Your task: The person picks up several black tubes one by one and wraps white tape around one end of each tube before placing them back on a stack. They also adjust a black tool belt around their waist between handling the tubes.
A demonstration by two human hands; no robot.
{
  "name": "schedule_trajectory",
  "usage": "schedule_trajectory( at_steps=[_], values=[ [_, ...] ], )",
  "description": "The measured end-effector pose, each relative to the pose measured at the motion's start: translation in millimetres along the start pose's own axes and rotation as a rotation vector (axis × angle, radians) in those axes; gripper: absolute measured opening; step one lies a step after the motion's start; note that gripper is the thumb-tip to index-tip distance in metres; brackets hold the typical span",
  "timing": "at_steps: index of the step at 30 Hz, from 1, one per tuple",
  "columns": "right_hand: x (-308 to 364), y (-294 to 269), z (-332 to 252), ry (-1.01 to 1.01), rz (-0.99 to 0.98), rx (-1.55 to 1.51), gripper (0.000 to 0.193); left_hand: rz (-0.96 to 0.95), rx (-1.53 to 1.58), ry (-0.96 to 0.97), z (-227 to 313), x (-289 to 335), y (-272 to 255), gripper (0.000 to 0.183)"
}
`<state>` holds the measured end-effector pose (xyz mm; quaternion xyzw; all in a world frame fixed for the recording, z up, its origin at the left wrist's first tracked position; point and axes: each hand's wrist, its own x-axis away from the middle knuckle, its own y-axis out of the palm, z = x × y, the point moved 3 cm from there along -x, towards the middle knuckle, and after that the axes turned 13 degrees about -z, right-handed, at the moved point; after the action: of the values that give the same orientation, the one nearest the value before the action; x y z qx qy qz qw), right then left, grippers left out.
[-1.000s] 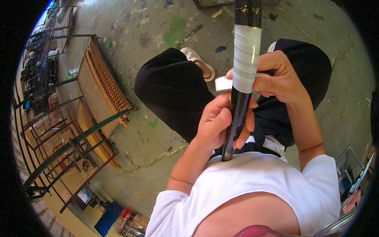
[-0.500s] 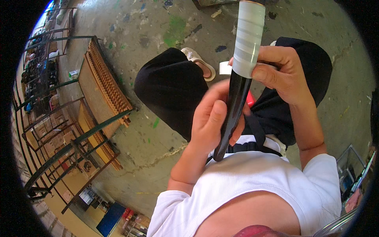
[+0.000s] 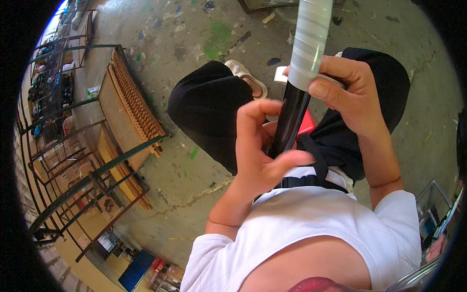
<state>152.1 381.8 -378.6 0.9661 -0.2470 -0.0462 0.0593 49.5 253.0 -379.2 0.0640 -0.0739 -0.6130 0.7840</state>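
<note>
A black tapered rod [image 3: 292, 109] rises from my lap, its upper length wrapped in glossy white tape [image 3: 310, 41] with overlapping turns. My left hand [image 3: 260, 146] curls its fingers round the black lower end, thumb stretched out to the right; that hand is slightly blurred. At the lower edge of the wrapping my right hand [image 3: 348, 90] pinches the white tape between thumb and fingers. Behind the rod a white ring like a tape roll [image 3: 280, 74] shows beside my right fingertips; the rod hides part of it. The rod's top runs out of view.
A red object [image 3: 307, 123] lies at my lap behind the rod. To the left stand dark metal frames [image 3: 92, 180] and a board with a ridged wooden edge [image 3: 136, 92]. The concrete floor [image 3: 204, 155] is paint-stained. A dark-edged object [image 3: 265, 5] sits at the far edge.
The rod has shifted up, and more of its top is out of view. My left thumb has swung off the rod to the right, and the rod's lower tip is now hidden by that hand.
</note>
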Motion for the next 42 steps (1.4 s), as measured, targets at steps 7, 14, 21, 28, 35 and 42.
schedule_trajectory(
  at_steps=[7,14,21,28,35,42],
  values=[
    [-1,-1,8,0.045,-0.100,-0.224,0.032,-0.498,0.691,-0.001,-24,-2,-17,0.053],
    [-2,5,0,-0.028,0.094,0.026,0.023,-0.084,-0.079,0.045,-12,3,-11,0.060],
    [1,3,-4,0.160,-0.219,-0.331,0.033,-0.412,0.395,-0.080,-19,6,-21,0.056],
    [0,2,-6,0.049,0.058,0.074,0.018,0.086,-0.150,-0.010,1,-2,3,0.056],
    [-11,-15,-16,0.047,-0.277,0.014,0.018,-0.259,0.461,-0.117,-3,-3,-3,0.058],
    [-18,-9,-5,0.028,-0.275,0.102,0.026,-0.381,0.533,-0.206,-3,-2,-5,0.066]
  ],
)
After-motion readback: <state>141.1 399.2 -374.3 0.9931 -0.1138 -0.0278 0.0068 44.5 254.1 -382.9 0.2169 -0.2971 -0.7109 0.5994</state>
